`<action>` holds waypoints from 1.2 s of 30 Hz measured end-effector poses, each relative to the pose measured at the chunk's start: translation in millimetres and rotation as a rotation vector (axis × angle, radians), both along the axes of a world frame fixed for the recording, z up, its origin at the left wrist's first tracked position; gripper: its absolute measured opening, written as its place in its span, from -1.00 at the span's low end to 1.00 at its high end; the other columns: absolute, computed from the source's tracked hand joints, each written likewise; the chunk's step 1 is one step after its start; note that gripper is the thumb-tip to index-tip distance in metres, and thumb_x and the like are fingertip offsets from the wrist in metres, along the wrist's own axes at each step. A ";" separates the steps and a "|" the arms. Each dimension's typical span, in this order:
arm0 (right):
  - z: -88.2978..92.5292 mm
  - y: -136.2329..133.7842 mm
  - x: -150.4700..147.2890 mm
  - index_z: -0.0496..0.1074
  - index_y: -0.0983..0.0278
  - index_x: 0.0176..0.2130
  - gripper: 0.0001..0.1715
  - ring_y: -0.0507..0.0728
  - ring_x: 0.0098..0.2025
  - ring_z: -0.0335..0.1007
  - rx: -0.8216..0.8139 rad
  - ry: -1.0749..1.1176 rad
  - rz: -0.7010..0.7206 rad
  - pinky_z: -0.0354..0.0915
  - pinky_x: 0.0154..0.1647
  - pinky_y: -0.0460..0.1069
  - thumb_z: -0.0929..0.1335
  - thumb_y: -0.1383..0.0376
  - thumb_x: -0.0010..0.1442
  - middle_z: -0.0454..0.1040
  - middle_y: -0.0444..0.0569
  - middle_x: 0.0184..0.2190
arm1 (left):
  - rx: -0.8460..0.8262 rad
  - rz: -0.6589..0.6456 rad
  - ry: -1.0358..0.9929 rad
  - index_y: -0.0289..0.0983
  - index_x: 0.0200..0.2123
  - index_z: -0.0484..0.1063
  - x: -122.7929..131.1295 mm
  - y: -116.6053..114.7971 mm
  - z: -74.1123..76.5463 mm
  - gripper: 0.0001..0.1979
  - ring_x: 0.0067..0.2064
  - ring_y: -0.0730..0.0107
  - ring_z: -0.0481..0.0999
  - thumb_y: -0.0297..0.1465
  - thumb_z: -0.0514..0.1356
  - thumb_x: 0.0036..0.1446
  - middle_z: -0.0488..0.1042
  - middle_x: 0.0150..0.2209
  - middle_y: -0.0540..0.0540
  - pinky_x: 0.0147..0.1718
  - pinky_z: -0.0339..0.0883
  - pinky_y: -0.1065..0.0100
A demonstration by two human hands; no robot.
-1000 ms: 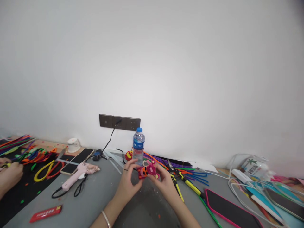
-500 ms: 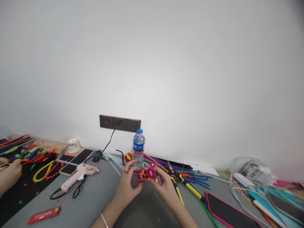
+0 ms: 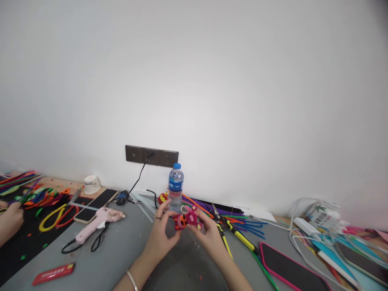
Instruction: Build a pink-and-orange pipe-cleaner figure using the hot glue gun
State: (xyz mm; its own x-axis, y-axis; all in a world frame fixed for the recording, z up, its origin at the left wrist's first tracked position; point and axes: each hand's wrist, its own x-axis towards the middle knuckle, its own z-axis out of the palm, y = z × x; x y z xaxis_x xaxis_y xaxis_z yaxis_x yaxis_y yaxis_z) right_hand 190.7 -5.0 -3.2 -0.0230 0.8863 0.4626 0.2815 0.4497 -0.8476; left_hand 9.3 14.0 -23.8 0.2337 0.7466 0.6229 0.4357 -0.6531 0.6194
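Observation:
Between my two hands, above the grey mat, is a small fuzzy pipe-cleaner figure [image 3: 191, 216], mostly magenta with an orange and black part on its left. My left hand [image 3: 162, 232] pinches the orange side between thumb and fingers; its index finger is raised. On the other side, my right hand [image 3: 207, 232] grips the magenta part. Just behind them stands a water bottle [image 3: 176, 184] with a blue cap. A red and yellow fuzzy piece [image 3: 163, 197] lies beside the bottle, partly hidden by it.
At left lie a pink glue gun [image 3: 95, 224], a phone [image 3: 97, 205], scissors [image 3: 53, 218] and a red packet [image 3: 53, 274]. Another person's hand [image 3: 10, 222] works at far left. Yellow-handled pliers [image 3: 242, 238], pipe cleaners [image 3: 254, 229] and a pink-edged phone [image 3: 291, 266] lie at right.
The figure has turned slightly in my fingers, and its magenta part shows more from another side. My left index finger has lifted. The whole view has shifted a little.

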 end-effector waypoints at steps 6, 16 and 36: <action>2.7 -1.6 -1.5 0.50 0.27 -0.18 -0.75 0.23 -0.22 0.47 -0.029 -0.013 0.026 0.37 -0.20 0.01 0.38 0.30 0.08 0.57 0.02 -0.25 | 0.020 0.028 -0.016 -0.18 -0.13 0.34 -1.1 -0.7 -1.0 -0.61 0.19 0.02 0.25 -0.61 0.19 -0.06 0.10 0.23 -0.23 0.08 0.26 -0.01; -8.9 -2.1 -2.9 0.46 0.30 -0.11 -0.65 0.25 -0.12 0.44 0.022 -0.004 0.003 0.37 -0.10 0.04 0.40 0.30 0.05 0.53 0.09 -0.15 | 0.148 0.103 -0.035 -0.16 -0.13 0.30 -4.0 -0.4 -0.9 -0.63 0.21 0.02 0.24 -0.61 0.16 -0.01 0.21 0.16 -0.22 0.09 0.26 -0.03; 2.0 -1.0 -2.0 0.51 0.27 -0.23 -0.73 0.23 -0.25 0.46 -0.002 0.111 -0.008 0.38 -0.21 0.02 0.42 0.18 0.06 0.57 0.03 -0.29 | 0.175 0.132 0.067 -0.14 -0.07 0.33 -4.0 -1.9 2.6 -0.61 0.18 0.00 0.25 -0.53 0.22 0.01 0.18 0.19 -0.21 0.09 0.21 -0.02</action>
